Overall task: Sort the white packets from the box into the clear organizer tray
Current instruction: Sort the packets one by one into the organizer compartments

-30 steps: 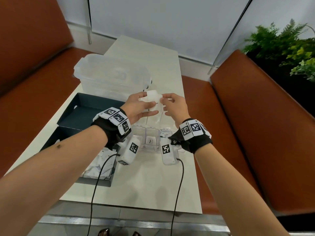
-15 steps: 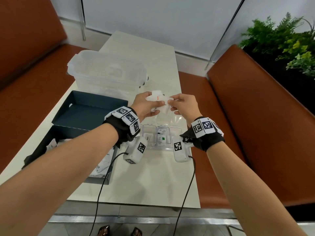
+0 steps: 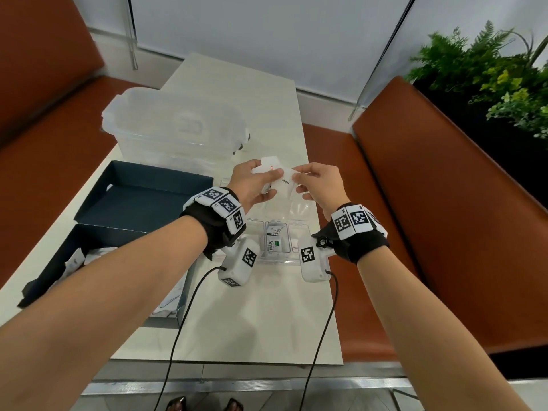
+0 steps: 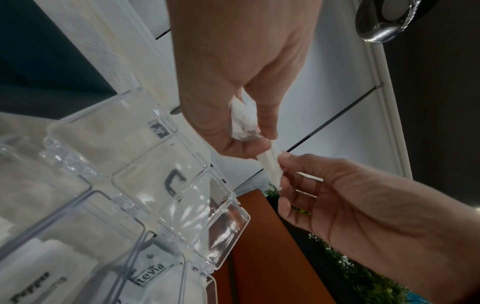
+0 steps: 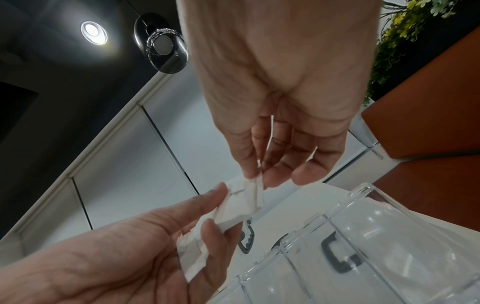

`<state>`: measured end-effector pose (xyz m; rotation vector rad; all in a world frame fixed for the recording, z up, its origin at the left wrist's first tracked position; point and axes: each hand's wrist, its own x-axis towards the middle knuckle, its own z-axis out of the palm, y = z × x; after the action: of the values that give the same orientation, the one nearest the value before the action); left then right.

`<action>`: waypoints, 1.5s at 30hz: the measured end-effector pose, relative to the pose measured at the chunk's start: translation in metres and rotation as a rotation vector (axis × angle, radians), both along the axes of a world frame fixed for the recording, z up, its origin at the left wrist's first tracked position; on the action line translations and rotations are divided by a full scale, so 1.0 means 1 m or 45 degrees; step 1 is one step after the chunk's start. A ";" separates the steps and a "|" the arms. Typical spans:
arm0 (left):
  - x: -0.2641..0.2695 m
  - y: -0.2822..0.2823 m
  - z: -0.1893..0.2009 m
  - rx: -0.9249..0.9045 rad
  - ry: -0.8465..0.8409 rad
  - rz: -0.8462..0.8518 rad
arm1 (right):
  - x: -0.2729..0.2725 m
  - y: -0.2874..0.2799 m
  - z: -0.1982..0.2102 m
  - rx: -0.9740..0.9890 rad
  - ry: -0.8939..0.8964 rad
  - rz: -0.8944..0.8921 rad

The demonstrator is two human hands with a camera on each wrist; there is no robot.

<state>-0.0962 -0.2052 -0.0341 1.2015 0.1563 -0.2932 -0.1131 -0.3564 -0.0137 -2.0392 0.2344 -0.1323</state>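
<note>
Both hands hover above the far half of the clear organizer tray (image 3: 278, 256), which sits on the counter (image 3: 261, 321) just right of the dark box (image 3: 142, 203). The left hand (image 3: 252, 188) holds a small bunch of white packets (image 3: 268, 167), fingers curled under them and thumb on top. The right hand (image 3: 318, 182) pinches the corner of one packet marked Sugar (image 3: 284, 183) between thumb and forefinger; its other fingers are loosely spread. That packet is shared by both hands: in the right wrist view its far end is under the left thumb (image 5: 207, 197).

The step in hand looks like peeling this one packet off the bunch. To do it well, the left thumb should ease just enough to free the top packet while the fingers below keep the others pinned, and the right hand should draw sideways, not up, so the thin paper slides instead of tearing. The near cells of the tray already hold packets, one reading Stevia (image 3: 274, 243) and one Pepper (image 4: 31, 286), so the sugar packet probably belongs in a cell of its own. More packets lie in the near part of the box (image 3: 77, 259)
</note>
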 end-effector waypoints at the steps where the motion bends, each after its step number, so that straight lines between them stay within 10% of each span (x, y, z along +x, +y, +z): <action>1: 0.000 -0.001 0.000 -0.012 0.003 0.002 | 0.000 0.000 0.000 0.001 0.003 0.001; 20: 0.002 0.001 0.007 -0.169 0.161 0.100 | 0.012 -0.017 -0.006 0.012 0.034 -0.092; 32: -0.002 0.007 0.012 -0.167 0.177 0.090 | -0.003 -0.026 -0.076 -1.053 0.541 0.041; 45: 0.004 0.004 0.022 -0.251 0.157 0.097 | -0.018 -0.027 -0.089 -1.466 0.250 0.283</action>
<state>-0.0925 -0.2009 -0.0118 0.9802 0.2734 -0.3087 -0.1314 -0.3836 -0.1026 -3.2120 0.0314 0.1097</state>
